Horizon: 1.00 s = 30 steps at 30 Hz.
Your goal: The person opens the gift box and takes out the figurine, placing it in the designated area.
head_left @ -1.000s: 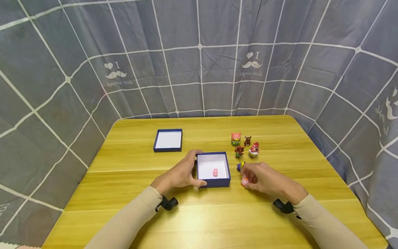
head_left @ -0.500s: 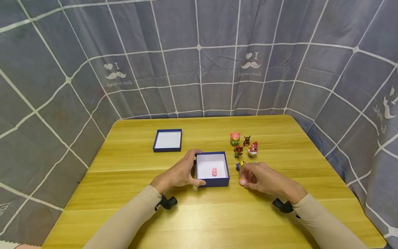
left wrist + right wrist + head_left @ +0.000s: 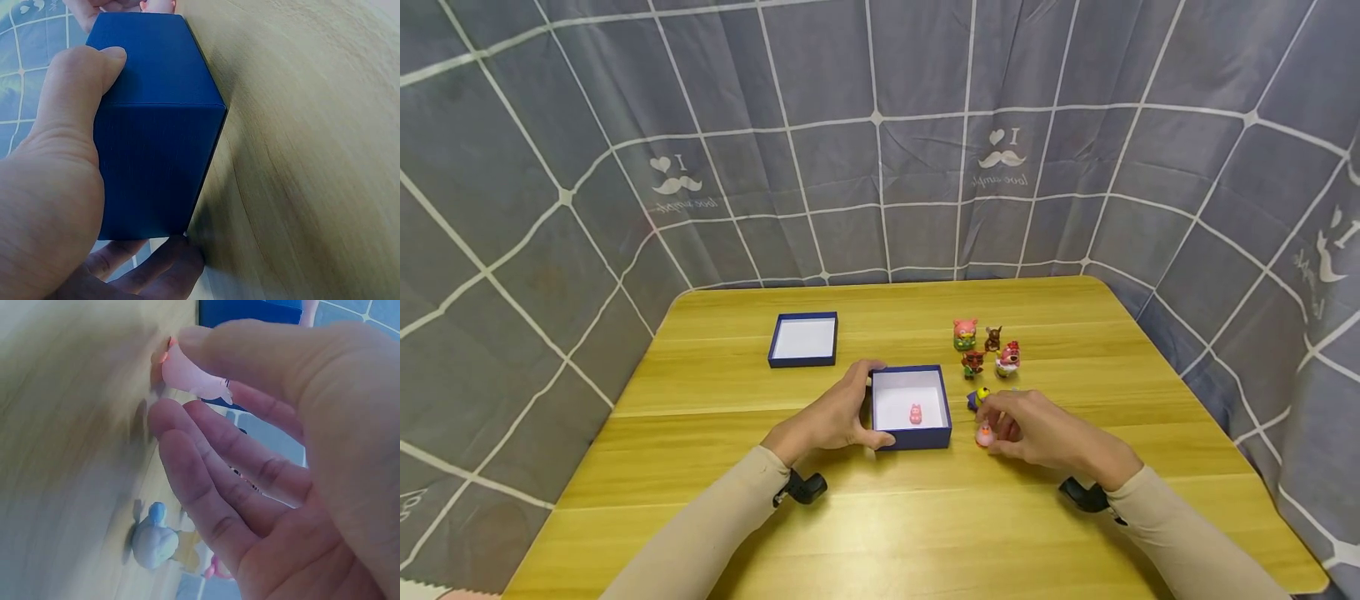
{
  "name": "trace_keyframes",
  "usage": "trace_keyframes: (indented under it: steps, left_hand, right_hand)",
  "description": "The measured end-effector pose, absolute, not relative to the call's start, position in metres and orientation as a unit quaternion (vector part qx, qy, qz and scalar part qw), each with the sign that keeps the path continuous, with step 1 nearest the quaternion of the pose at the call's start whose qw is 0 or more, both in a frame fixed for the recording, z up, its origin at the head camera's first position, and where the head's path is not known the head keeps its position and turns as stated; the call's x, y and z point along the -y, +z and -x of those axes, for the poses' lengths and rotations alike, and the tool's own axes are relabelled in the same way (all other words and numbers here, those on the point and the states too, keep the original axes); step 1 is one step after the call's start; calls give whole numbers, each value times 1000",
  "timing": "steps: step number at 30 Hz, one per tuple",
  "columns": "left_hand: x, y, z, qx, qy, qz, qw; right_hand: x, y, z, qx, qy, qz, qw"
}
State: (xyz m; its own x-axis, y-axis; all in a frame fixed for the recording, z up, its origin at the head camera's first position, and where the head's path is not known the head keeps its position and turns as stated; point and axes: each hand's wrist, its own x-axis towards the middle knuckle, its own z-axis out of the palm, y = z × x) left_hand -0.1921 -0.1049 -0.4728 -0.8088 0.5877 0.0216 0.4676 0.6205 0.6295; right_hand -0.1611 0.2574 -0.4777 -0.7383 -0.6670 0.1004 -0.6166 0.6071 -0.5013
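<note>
My left hand (image 3: pixel 831 421) grips the left side of a dark blue box (image 3: pixel 919 439), its thumb on the front wall and its fingers round the back corner. The box has a white inside, where a small pink figurine (image 3: pixel 915 414) lies. Just right of the box, my right hand (image 3: pixel 1037 429) pinches a pink duck figurine (image 3: pixel 984 434) with thumb and index finger, close over the table. In the right wrist view, the thumb covers part of the duck (image 3: pixel 187 372), and the other fingers extend beside it. A purple figurine with a yellow top (image 3: pixel 977 399) is partly hidden behind the right hand.
A shallow blue lid (image 3: pixel 805 340) with white lining lies at the back left. Behind the right hand stand a pink-headed figurine (image 3: pixel 965 334), a small brown one (image 3: pixel 992 338), a red-brown one (image 3: pixel 972 364) and a pink bear (image 3: pixel 1008 359). A pale blue figurine (image 3: pixel 153 540) is beside the right hand.
The pink duck has turned slightly in the right fingers, so its orange beak shows more plainly. The left hand and the box stay in place.
</note>
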Motion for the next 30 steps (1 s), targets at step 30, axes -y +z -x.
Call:
trace_keyframes:
  steps: [30]
  left_hand:
    - [105,-472,191,-898,315,-294,93]
  right_hand:
    - [-254,-450,159,-904,-196,379,-36]
